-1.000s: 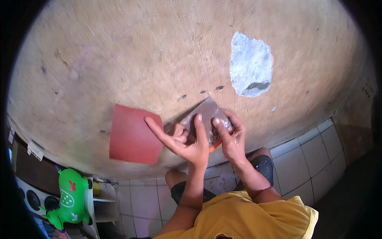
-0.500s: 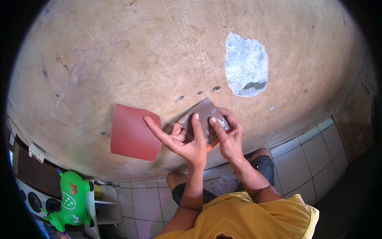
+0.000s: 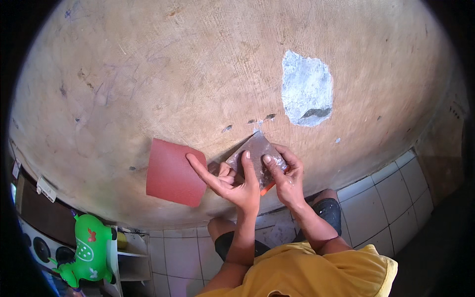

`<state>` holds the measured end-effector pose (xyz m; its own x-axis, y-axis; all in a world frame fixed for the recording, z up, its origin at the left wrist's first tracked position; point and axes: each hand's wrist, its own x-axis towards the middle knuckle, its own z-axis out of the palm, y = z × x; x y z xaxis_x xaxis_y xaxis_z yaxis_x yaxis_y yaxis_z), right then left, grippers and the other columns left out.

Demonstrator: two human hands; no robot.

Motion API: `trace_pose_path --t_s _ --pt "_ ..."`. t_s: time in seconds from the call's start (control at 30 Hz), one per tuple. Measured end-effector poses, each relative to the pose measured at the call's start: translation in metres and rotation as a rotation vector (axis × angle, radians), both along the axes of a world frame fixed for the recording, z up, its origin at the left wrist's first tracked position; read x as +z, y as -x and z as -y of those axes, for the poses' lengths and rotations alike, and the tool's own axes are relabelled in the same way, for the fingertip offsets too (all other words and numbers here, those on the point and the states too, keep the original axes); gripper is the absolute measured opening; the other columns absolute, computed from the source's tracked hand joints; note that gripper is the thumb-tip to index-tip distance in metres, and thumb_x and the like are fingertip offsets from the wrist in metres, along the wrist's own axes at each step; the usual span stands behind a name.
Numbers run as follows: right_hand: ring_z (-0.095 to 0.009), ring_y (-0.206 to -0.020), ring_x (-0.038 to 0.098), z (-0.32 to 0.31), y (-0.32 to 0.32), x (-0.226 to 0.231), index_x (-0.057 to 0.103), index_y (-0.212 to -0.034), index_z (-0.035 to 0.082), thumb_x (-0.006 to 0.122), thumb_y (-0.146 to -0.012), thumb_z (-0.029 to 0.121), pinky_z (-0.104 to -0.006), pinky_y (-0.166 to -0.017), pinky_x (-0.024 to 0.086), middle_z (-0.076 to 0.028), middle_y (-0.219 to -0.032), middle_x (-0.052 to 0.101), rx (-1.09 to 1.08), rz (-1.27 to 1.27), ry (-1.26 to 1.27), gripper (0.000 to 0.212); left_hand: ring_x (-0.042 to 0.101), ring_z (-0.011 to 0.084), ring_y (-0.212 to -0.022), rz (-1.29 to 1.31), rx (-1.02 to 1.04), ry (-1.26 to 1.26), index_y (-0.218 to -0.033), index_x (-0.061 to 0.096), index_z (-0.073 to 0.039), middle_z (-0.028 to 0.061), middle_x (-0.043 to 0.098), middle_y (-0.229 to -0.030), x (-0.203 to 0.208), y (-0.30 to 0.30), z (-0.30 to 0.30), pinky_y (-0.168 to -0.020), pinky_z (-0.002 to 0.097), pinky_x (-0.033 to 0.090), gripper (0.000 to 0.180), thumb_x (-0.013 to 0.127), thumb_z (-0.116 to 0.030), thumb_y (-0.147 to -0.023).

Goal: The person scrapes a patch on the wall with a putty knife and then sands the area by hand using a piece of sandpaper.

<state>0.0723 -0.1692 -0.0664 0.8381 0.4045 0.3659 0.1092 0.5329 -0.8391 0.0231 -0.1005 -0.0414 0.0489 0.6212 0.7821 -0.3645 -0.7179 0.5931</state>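
Worn wooden tabletop [image 3: 148,74] fills most of the view, tan, scratched, with dark marks scattered across it. We take the pale grey patch [image 3: 307,89] of bare, chipped surface as our landmark. Below and slightly left of that patch, near the table's front edge, lies a folded piece of sandpaper [image 3: 255,151], greyish-brown on its upper face with an orange edge showing at its lower corner.

We note both hands on this piece. Our left hand [image 3: 232,180] rests at its lower left, index finger extended out toward the left, another finger laid flat up over the paper. Our right hand [image 3: 287,178] covers its lower right side, fingers pressed together and flat on it, the thumb tucked at the orange corner. Neither hand lifts the paper; it lies against the wood.

Further left of the patch, and lower, a second sheet of red sandpaper [image 3: 173,173] lies flat, just beside the extended left index finger; whether they touch we cannot tell.

Beneath the table edge we see white floor tiles [image 3: 386,198] and a green toy figure [image 3: 89,252].
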Motion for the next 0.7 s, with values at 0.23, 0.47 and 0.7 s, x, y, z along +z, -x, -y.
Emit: trace_pose_path --t_s 0.23,0.47,0.7 --pt "-0.006 -0.075 0.055 -0.005 0.0 0.012 0.06 -0.103 -0.003 0.063 -0.085 0.011 -0.0203 -0.063 0.045 -0.004 -0.085 0.062 0.021 -0.026 -0.07 0.023 0.043 0.0064 -0.058 0.007 0.01 0.009 -0.141 0.001 0.004 0.0139 0.053 -0.096 0.004 -0.003 -0.005 -0.048 0.0183 0.033 0.088 0.062 0.005 -0.078" --pt "-0.007 -0.071 0.056 -0.002 0.004 0.006 0.058 -0.105 -0.004 0.063 -0.086 0.012 -0.0201 -0.06 0.045 -0.005 -0.085 0.062 0.039 -0.016 -0.003 0.025 0.044 0.0064 -0.058 0.02 0.016 0.014 -0.141 0.002 0.004 0.014 0.052 -0.102 -0.005 0.001 -0.007 -0.047 0.0179 0.034 0.089 0.063 0.004 -0.078" --pt "-0.007 -0.074 0.055 -0.011 0.001 0.011 0.058 -0.105 -0.004 0.062 -0.086 0.011 -0.0208 -0.064 0.045 -0.004 -0.086 0.061 -0.007 0.03 -0.069 0.024 0.041 0.0062 -0.057 0.051 0.024 0.01 -0.141 0.004 0.005 0.0143 0.046 -0.116 0.001 -0.004 -0.013 -0.045 0.0186 0.031 0.089 0.065 0.003 -0.077"
